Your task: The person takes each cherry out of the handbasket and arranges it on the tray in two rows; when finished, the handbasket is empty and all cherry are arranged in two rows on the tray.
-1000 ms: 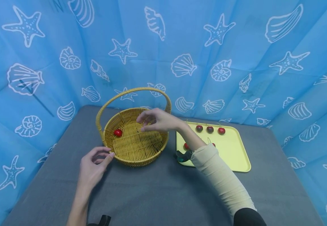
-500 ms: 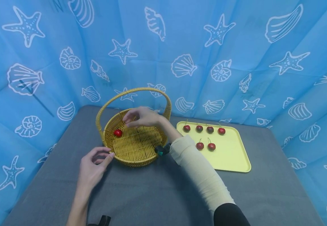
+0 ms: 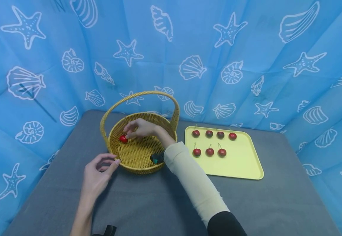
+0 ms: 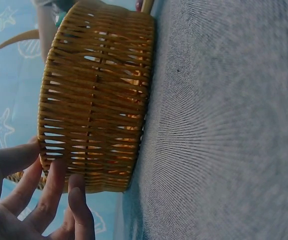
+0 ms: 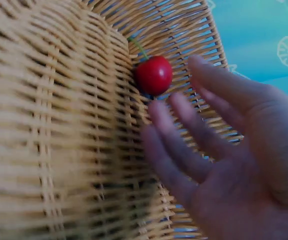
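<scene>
A round yellow wicker basket (image 3: pixel 141 170) with a tall arched handle stands left of the table's middle. My left hand (image 3: pixel 98 172) pinches its near left rim, thumb and fingertips at the edge; in the left wrist view, fingers (image 4: pixel 49 200) lie against the woven side. Inside, one red cherry (image 3: pixel 123 139) with a green stem lies by the left wall. My right hand (image 3: pixel 142 128) reaches into the basket beside it. In the right wrist view its fingers are loosely bent and spread close to the cherry (image 5: pixel 154 75), with a small gap and nothing held.
To the right, a pale yellow tray (image 3: pixel 242 164) bears several stemmed cherries (image 3: pixel 209 151) in two rows. A grey cloth (image 3: pixel 147 206) covers the table. Behind hangs a blue curtain (image 3: pixel 165 49) with white shells and starfish. The basket handle (image 3: pixel 141 93) arches above the right hand.
My right hand has moved left and down inside the basket to the cherry. More of the tray's cherries show as the arm moves off it. My left hand stays at the rim.
</scene>
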Demonstrator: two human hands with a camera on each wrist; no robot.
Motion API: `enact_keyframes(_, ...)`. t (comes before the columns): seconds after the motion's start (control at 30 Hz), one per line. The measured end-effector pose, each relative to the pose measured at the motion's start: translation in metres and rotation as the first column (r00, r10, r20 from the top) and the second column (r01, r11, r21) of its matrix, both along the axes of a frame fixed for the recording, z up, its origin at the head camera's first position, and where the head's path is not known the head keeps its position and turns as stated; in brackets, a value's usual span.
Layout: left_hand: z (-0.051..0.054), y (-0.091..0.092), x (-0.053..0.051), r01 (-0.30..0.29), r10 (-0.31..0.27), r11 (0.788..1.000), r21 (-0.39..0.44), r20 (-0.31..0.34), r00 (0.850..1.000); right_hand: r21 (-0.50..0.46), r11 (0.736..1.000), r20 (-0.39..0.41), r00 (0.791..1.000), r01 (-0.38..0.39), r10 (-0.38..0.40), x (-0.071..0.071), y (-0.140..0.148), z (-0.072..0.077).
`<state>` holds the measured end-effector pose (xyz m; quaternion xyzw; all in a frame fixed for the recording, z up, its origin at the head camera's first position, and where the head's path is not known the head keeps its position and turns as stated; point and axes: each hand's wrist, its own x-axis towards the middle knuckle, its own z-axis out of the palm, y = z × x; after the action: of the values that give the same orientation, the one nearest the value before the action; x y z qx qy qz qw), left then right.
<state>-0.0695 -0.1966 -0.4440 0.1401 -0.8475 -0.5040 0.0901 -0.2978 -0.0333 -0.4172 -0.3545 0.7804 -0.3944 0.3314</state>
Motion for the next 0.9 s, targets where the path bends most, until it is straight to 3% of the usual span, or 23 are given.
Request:
enact_keyframes(0.2,0.0,-0.001,0.0,0.01,-0.01,1.0,0.009,0.011,1.0,-0.002,1.0,0.093,0.996,-0.007,0.008,0.003,-0.005,-0.01)
enact_keyframes(0.4,-0.001,-0.001,-0.001,-0.002,0.002,1.0,-0.005,-0.01,1.0,0.047,0.996,0.004,0.998,-0.07,0.07,0.005,-0.008,-0.01)
enact_keyframes(0.53,-0.002,0.002,-0.002,-0.014,0.014,1.0,-0.015,-0.041,0.999,0.059,0.996,-0.03,0.997,-0.068,0.07,0.006,-0.006,-0.008)
enact_keyframes(0.7,-0.002,0.003,-0.002,-0.017,0.016,1.0,-0.02,-0.047,0.999,0.009,0.999,-0.028,0.999,-0.034,0.035,0.004,0.0,-0.005)
enact_keyframes(0.9,-0.001,0.002,-0.001,-0.022,0.021,0.999,-0.024,-0.036,0.999,-0.095,0.995,0.046,0.999,-0.002,0.006,0.001,0.016,0.01)
